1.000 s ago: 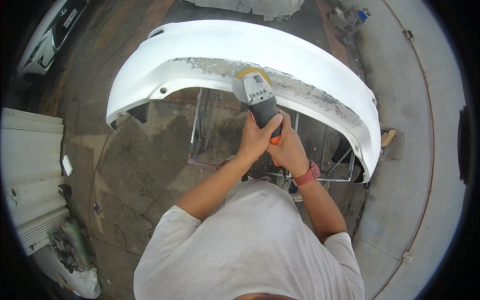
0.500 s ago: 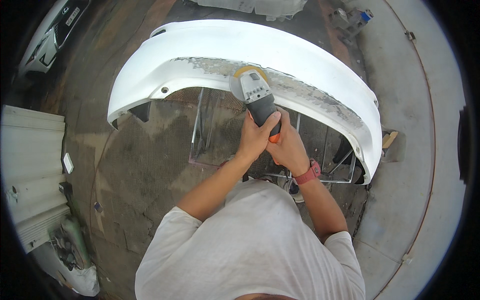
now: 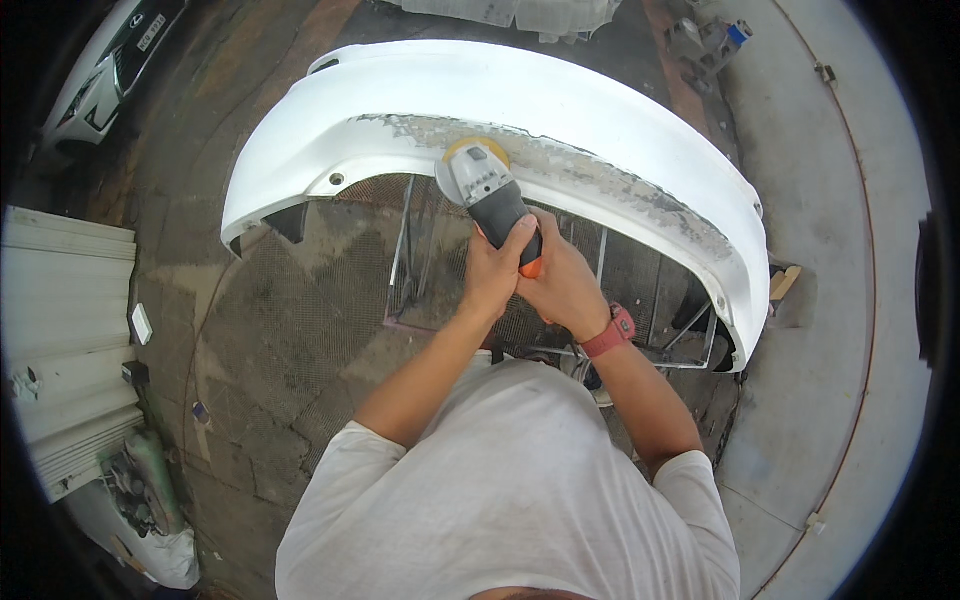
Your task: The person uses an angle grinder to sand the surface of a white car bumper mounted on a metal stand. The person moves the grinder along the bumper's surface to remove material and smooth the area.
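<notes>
Both my hands hold an angle grinder (image 3: pixel 494 212) with a grey head, a black body and an orange end. My left hand (image 3: pixel 491 272) wraps the body from the left, its thumb along the top. Closed round the rear end from the right is my right hand (image 3: pixel 562 275), the wrist wearing a red watch (image 3: pixel 611 332). The grinder's yellow disc (image 3: pixel 462 148) lies against a white car bumper (image 3: pixel 480 82), at the lower edge of its long scraped grey patch (image 3: pixel 590 172). Part of the disc is hidden under the grinder head.
A metal stand (image 3: pixel 402 250) shows beneath the bumper. A white car (image 3: pixel 95 95) is at the far left, with corrugated white panels (image 3: pixel 65 300) nearer. A green cylinder (image 3: pixel 152 470) lies at lower left. A pale wall (image 3: pixel 800 420) runs along the right, and a blue-grey machine (image 3: pixel 710 45) stands far right.
The grinder and both hands have moved left along the bumper's scraped patch and slightly down. My grip on the grinder stays the same.
</notes>
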The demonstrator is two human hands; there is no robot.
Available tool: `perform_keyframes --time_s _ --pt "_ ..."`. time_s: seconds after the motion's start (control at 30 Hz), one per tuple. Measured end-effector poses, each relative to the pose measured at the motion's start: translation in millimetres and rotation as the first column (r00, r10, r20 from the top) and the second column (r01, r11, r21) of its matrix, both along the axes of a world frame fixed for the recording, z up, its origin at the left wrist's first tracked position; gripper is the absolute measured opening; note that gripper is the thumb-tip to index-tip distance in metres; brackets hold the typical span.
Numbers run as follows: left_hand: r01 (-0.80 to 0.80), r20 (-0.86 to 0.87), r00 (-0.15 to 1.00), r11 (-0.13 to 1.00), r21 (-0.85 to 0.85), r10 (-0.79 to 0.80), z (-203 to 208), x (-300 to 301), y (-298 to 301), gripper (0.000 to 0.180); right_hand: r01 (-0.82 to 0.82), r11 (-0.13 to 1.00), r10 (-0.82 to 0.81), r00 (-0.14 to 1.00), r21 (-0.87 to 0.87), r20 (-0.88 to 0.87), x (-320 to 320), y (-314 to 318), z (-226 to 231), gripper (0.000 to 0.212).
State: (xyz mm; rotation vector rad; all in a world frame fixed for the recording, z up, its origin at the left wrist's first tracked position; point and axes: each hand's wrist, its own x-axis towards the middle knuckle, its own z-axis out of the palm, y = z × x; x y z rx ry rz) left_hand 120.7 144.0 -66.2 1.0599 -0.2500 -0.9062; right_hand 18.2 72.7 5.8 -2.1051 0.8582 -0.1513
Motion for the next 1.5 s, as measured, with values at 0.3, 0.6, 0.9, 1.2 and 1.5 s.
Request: perform_keyframes --time_s 0.3,0.6,0.9,1.2,1.5 --pt "-0.021 -0.061 0.998 0.999 -0.043 0.019 -7 14 2 0.045 -0.033 0.999 0.033 0.998 -0.004 0.06 14 1 -4 0.078" --pt "-0.007 -0.027 1.0 1.0 0.008 0.007 0 23 2 0.045 -0.008 0.999 0.014 0.992 -0.053 0.126 20 3 -7 0.078" --pt "0.051 0.056 0.997 0.998 -0.033 -0.049 -1 12 1 0.045 0.051 0.999 -0.051 0.995 0.002 0.087 6 6 -4 0.08" --pt "0.085 0.059 0.995 0.996 -0.003 -0.084 6 9 -2 0.047 0.068 0.998 -0.068 0.996 0.009 0.057 0 4 -1 0.078" --pt "0.057 0.054 0.997 0.998 0.018 -0.058 6 10 -4 0.047 0.036 0.999 -0.033 0.994 -0.022 0.104 1 -1 -5 0.08"
